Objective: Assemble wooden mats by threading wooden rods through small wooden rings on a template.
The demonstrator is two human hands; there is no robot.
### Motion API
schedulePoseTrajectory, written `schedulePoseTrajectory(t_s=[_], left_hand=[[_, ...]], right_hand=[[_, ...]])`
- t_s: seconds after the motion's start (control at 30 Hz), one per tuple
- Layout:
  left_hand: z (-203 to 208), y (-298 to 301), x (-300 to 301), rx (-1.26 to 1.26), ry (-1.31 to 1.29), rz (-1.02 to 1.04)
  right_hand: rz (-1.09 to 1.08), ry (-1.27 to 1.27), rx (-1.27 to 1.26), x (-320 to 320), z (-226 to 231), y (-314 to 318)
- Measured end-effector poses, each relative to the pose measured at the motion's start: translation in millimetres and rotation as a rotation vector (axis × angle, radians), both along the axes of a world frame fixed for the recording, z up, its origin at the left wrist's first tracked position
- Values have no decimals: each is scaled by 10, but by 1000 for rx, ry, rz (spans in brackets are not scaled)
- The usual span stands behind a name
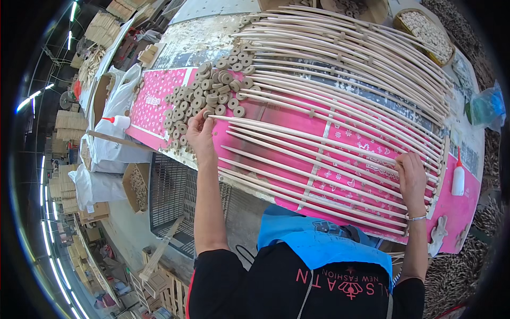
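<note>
Long, thin wooden rods [319, 175] lie side by side across the pink sheet on the table. At the left tip of one rod, my left hand [200, 134] has its thumb and fingers pinched on a small wooden disc [207, 114]. Close beside it is a heap of similar discs with centre holes [199, 95]. My right hand [412, 179] is closed near the right end of the rods, its fingers wrapped round what looks like the same rod. The fingertips there are partly hidden.
Farther back lies another row of rods [345, 69], some carrying small discs. A glue bottle [458, 181] stands at the right, another glue bottle [121, 122] at the left edge. A basket of small wooden pieces [425, 34] sits far right. White sacks [114, 143] and a grey crate [167, 186] stand left.
</note>
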State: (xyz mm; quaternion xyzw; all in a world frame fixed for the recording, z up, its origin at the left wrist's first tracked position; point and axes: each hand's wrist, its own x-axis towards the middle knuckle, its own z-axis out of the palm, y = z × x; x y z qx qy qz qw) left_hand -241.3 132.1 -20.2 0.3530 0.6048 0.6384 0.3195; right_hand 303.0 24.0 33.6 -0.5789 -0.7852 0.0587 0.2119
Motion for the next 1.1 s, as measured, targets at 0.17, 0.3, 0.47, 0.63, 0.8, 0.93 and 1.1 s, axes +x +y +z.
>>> schedulePoseTrajectory(t_s=[0.17, 0.3, 0.47, 0.63, 0.8, 0.93, 1.1], left_hand=[[-14, -13, 52, 55, 49, -9], [2, -5, 77, 43, 238, 4], [27, -14, 226, -7, 486, 62], [27, 39, 385, 60, 653, 78], [128, 0, 401, -29, 814, 157], [163, -40, 382, 5, 777, 137], [155, -46, 240, -34, 986, 83]], right_hand=[[3, -6, -9, -20, 16, -9], [20, -85, 8, -35, 101, 7], [-92, 38, -30, -77, -11, 3], [9, 58, 42, -210, 81, 37], [23, 87, 123, -324, 138, 46], [25, 88, 89, -291, 131, 50], [68, 41, 111, -310, 126, 49]])
